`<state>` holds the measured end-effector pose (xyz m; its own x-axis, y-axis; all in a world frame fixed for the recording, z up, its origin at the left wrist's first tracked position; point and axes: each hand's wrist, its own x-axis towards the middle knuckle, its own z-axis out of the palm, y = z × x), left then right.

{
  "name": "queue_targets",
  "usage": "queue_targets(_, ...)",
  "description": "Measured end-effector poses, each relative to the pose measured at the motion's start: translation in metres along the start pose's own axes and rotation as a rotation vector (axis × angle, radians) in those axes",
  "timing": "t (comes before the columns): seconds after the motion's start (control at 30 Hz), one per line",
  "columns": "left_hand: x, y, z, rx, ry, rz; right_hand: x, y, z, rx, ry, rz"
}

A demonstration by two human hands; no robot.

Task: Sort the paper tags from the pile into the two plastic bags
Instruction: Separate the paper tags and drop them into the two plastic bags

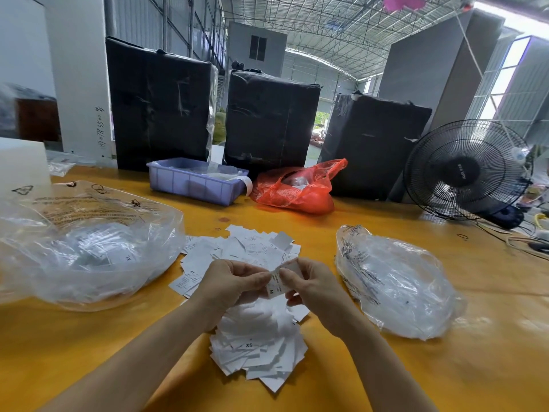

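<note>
With your left hand and right hand both pinching the tag (marked M) above the pile, grip this light, flimsy paper by its edges.

On the yellow tabletop, a loose pile of white paper tags runs from centre toward 6 o'clock. Above it, the left hand and right hand together pinch one white tag marked M. A large clear plastic bag lies at 9 o'clock, a smaller clear plastic bag at 3 o'clock. A lilac plastic bin and red plastic bag sit toward 12 o'clock, a black fan at 2 o'clock.
</note>
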<state>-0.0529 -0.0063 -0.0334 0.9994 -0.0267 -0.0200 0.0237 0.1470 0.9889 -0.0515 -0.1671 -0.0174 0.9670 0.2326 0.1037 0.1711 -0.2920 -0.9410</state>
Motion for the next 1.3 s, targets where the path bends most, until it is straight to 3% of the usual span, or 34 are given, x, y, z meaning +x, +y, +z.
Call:
queue_targets(0.2,-0.002,-0.002,0.003,0.000,-0.020,-0.006,-0.001,0.001,0.002,0.012,0.071,-0.111)
queue_targets(0.37,0.000,-0.003,0.003,-0.032,0.063,0.027,-0.002,0.001,0.012,-0.156,-0.115,-0.037)
queue_targets(0.6,0.001,-0.002,0.005,-0.094,0.116,-0.016,0.001,0.001,0.003,0.070,0.154,-0.108)
queue_targets(0.77,0.001,-0.003,0.005,-0.065,0.154,-0.028,-0.001,0.002,0.005,0.116,0.107,-0.084)
queue_targets(1.0,-0.002,-0.003,0.007,0.007,0.107,-0.024,0.000,0.003,0.007,-0.043,0.073,-0.176)
queue_targets(1.17,-0.001,0.000,0.007,-0.233,0.120,-0.022,0.000,0.003,0.014,-0.051,0.131,-0.175)
queue_targets(1.3,-0.001,0.001,0.008,-0.366,0.144,-0.049,-0.001,0.003,0.023,-0.022,0.145,-0.277)
